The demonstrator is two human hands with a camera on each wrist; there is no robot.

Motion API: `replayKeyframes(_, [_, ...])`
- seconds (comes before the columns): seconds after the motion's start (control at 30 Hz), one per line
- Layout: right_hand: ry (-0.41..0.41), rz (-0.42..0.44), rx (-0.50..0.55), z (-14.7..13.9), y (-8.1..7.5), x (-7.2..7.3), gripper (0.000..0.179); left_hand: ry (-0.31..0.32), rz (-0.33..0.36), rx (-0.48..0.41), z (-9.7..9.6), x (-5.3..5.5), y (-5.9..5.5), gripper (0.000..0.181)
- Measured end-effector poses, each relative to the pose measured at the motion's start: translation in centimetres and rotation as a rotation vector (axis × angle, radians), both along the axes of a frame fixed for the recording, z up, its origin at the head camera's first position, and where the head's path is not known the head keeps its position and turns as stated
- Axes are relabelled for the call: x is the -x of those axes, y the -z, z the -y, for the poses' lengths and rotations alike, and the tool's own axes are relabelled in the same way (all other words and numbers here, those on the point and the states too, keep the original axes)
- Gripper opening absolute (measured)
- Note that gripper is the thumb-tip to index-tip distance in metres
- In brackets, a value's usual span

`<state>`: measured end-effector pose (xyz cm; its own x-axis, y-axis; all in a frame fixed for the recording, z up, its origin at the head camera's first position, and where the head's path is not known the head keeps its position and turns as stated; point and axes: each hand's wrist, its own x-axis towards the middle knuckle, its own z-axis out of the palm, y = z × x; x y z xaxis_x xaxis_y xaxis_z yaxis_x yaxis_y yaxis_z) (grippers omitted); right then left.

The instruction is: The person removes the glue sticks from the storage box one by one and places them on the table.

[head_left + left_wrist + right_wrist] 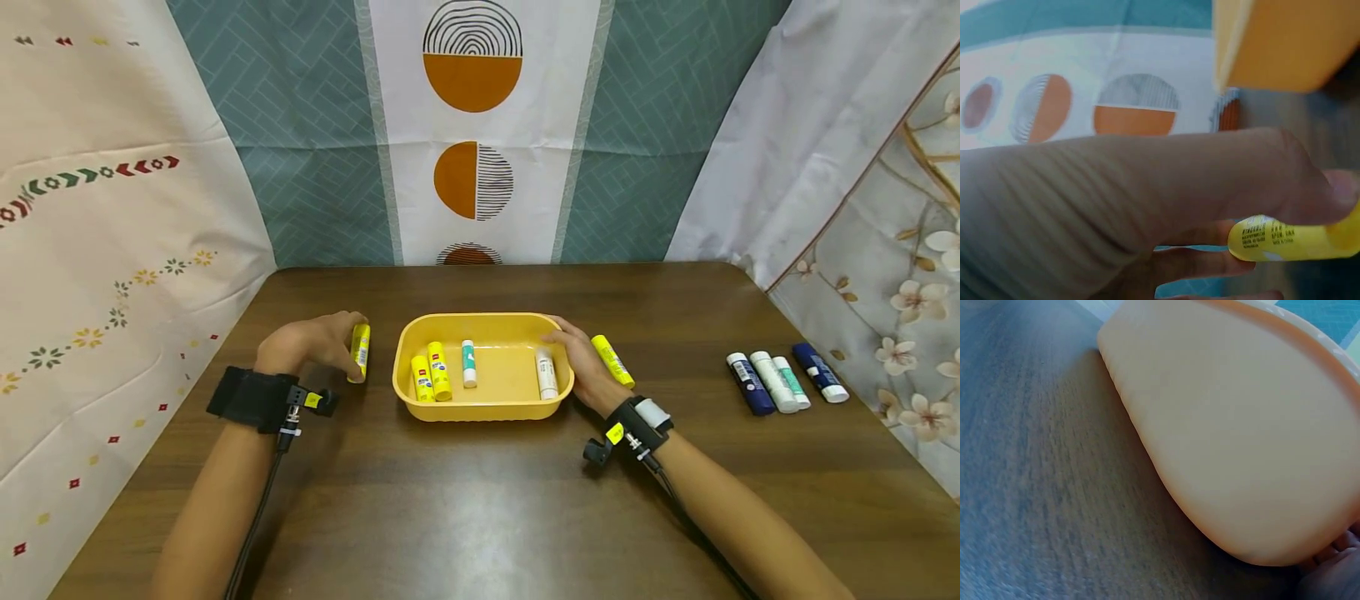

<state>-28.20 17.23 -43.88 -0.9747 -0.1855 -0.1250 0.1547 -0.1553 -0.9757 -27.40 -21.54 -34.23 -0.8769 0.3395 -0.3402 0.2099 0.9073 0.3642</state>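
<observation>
- From the head view, we see a yellow tub (483, 412) on a brown table (480, 500).
- Left of the tub, near it but not touching, we see the left hand (311, 340) with its fingers and thumb around a yellow tube (361, 350). The tube lies just left of the tub too.
- At the tub's right end, the right hand (585, 358) grips the side, and part of it laps over the rim.
- Inside the tub, on its left, we see two yellow tubes (438, 371) side by side, leaning a bit.
- Near the tub's middle there is a small green and white tube (468, 367). At the tub's right end there is a white tube (547, 375). We cannot tell if the right hand touches it.
- Just right of the tub, past the hand, we see one more yellow tube (612, 361).
- Well to the right of the tub, four tubes (775, 382) lie in a slanted row: two dark blue, one white, and one green and white.
- Behind the tub hangs a cloth (472, 83) with big orange and striped circles.
- From the left wrist, we see the held tube below the tub's corner, with the thumb over it and fingers under it.
- From the right wrist, the tub's side fills most of our view, with fingers (1345, 540) by its low right edge.
</observation>
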Motion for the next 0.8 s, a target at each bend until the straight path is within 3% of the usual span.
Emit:
replayKeyframes(0.2, [-0.006,-0.024,0.015,0.2,-0.4,0.0,0.047,-0.095,0.062,0.118,-0.3,0.0,0.4,0.107])
replayKeyframes(0.33, [-0.026,-0.042,0.007,0.3,-0.5,-0.1,0.047,-0.085,-0.004,0.123,-0.3,-0.2,0.0,0.107])
replayKeyframes(0.5, [-0.033,-0.04,-0.013,0.3,-0.5,0.0,0.047,-0.012,-0.247,-0.005,-1.2,-1.0,-1.1,0.067])
replayKeyframes(0.6, [-0.03,-0.033,-0.014,0.1,-0.4,0.0,0.048,0.082,-0.368,-0.107,-2.7,-1.6,-1.3,0.046])
replayKeyframes(0.7, [-0.016,-0.019,-0.008,0.0,-0.1,-0.2,0.047,0.176,-0.403,-0.169,-4.9,-2.0,-0.9,0.037])
replayKeyframes(0.8, [-0.011,-0.016,-0.008,-0.1,0.2,-0.4,0.047,0.208,-0.36,-0.173,-6.7,-2.4,-0.1,0.038])
